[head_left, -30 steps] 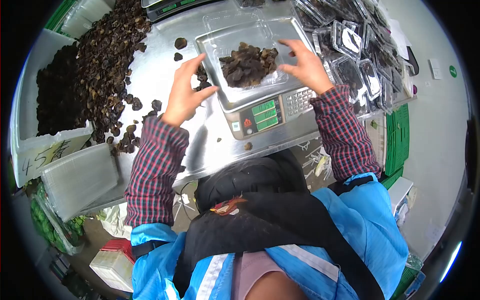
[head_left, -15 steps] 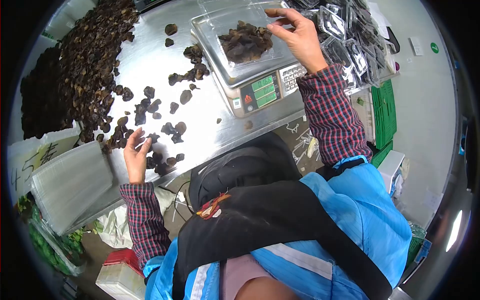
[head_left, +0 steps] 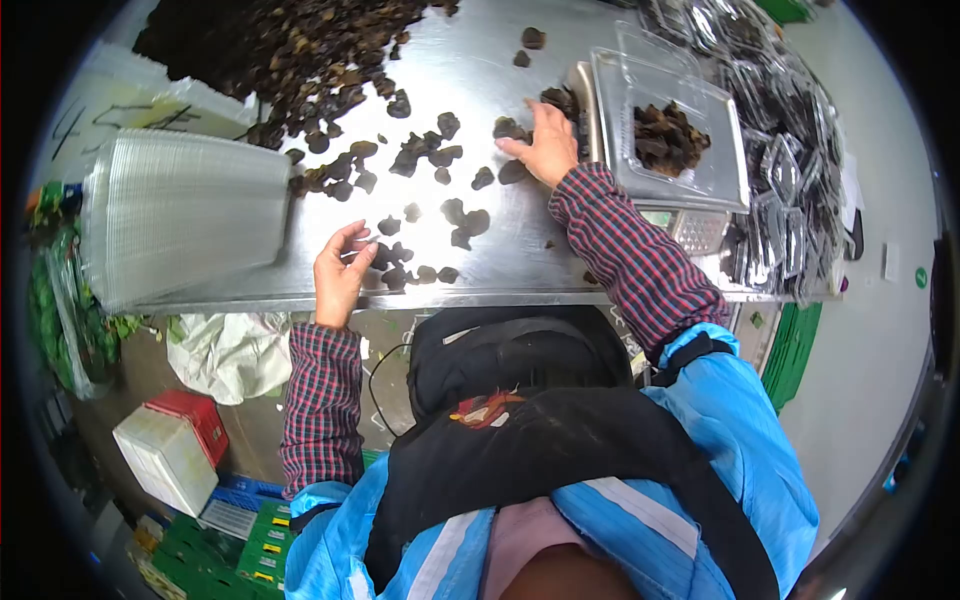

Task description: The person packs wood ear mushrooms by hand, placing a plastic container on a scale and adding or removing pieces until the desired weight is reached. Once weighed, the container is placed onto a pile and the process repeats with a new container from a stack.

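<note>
Clear tray [head_left: 716, 168], long axis running away from the person, holds dark mushrooms [head_left: 665, 135] on the scale [head_left: 695, 228]; right hand [head_left: 548, 148], grip apart, rests on loose pieces [head_left: 510, 130]; left hand [head_left: 340, 270], grip loosely apart, empty

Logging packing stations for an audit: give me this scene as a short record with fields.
Surface: steel table, loose dark fungus pieces scattered
Left hand: open, beside pieces near the front edge
Right hand: palm down on pieces beside the scale
On the scale: clear tray holding fungus
Left side: stack of empty clear trays
Right side: packed clear boxes
</note>
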Tool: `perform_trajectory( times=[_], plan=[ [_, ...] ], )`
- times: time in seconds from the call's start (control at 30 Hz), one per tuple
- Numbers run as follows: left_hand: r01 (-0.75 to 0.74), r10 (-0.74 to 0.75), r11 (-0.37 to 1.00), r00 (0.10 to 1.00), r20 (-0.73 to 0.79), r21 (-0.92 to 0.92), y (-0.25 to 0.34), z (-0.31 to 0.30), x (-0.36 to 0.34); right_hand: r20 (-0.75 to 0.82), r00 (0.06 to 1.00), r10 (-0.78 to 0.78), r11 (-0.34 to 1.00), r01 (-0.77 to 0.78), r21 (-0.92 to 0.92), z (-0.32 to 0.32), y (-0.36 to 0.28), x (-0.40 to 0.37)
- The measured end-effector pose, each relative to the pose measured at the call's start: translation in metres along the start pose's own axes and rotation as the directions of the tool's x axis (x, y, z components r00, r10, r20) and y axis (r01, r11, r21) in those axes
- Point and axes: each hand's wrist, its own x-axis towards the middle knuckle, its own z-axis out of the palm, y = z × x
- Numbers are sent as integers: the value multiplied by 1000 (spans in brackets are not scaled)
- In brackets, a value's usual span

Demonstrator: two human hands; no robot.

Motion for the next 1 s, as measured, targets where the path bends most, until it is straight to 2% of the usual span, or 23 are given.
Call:
perform_trajectory(
  times=[0.03, 0.07, 0.1, 0.17, 0.2, 0.23, 0.3, 0.37, 0.43, 0.5, 0.53, 0.57, 0.63, 0.7, 0.73, 0.8, 0.83, 0.87, 0.9, 0.93, 1.0],
  plan=[
    [12, -12, 1000, 1000, -23, 10, -4, -4, -4, -37, 996, 76, 997, -76, -5, 14, -1, 6],
    [39, -39, 999, 998, -40, 8, -11, -9, -4, 12, 991, 134, 990, -134, 47, 30, -4, 13],
    [45, -44, 999, 998, -52, 9, -14, -12, -8, 67, 990, 125, 992, -125, 6, 43, -13, 13],
    [86, -86, 996, 996, -32, -20, -19, -17, -15, 85, 996, 37, 997, -42, 62, 65, -48, 6],
    [67, -68, 997, 996, -58, -28, -19, -17, -18, 151, 987, -59, 997, 51, 55, 70, -62, 9],
    [67, -69, 997, 996, -60, -23, -17, -19, -21, 185, 978, -97, 995, 94, 23, 72, -82, 8],
    [81, -83, 996, 994, -69, -28, -19, -20, -17, 253, 931, -262, 955, 288, -73, 88, -94, 11],
    [78, -78, 997, 994, -71, 9, -23, -20, -15, 272, 894, -355, 932, 362, 27, 104, -88, 12],
    [41, -42, 999, 998, -48, -27, -30, -22, -13, 167, 920, -355, 935, 347, 81, 107, -80, 3],
    [35, -37, 998, 999, -23, -55, -26, -21, -12, 212, 907, -365, 931, 354, 87, 81, -76, 1],
    [42, -43, 998, 999, -9, -40, -19, -18, -11, 87, 913, -399, 907, 378, 185, 66, -74, -5],
    [27, -27, 999, 1000, -1, -33, -15, -15, -10, 79, 932, -353, 900, 316, 301, 49, -70, -8],
    [8, -8, 999, 1000, 20, -37, -2, -6, -4, -34, 947, -321, 831, 299, 469, 14, -60, -15],
    [-30, 31, 999, 998, 46, -26, 18, 5, 2, -115, 952, -285, 803, 302, 514, -39, -49, -28],
    [-51, 52, 999, 997, 62, -19, 27, 13, 5, -232, 932, -277, 769, 360, 528, -62, -39, -33],
    [-59, 65, 997, 992, 108, -54, 44, 28, 11, -306, 942, -139, 727, 307, 614, -121, -19, -47],
    [-56, 69, 994, 987, 144, -92, 52, 37, 13, -403, 909, -105, 793, 322, 518, -152, -9, -54],
    [-87, 95, 995, 976, 196, -52, 60, 45, 16, -434, 901, -6, 800, 265, 539, -172, 9, -55],
    [-83, 95, 994, 974, 206, -65, 70, 56, 16, -402, 907, 127, 744, 181, 643, -189, 29, -55],
    [-70, 85, 995, 969, 231, -72, 73, 66, 18, -457, 875, 158, 723, 212, 657, -197, 55, -49],
    [-54, 67, 997, 962, 263, -55, 94, 87, 14, -492, 846, 206, 763, 175, 622, -201, 96, -40]
  ],
)
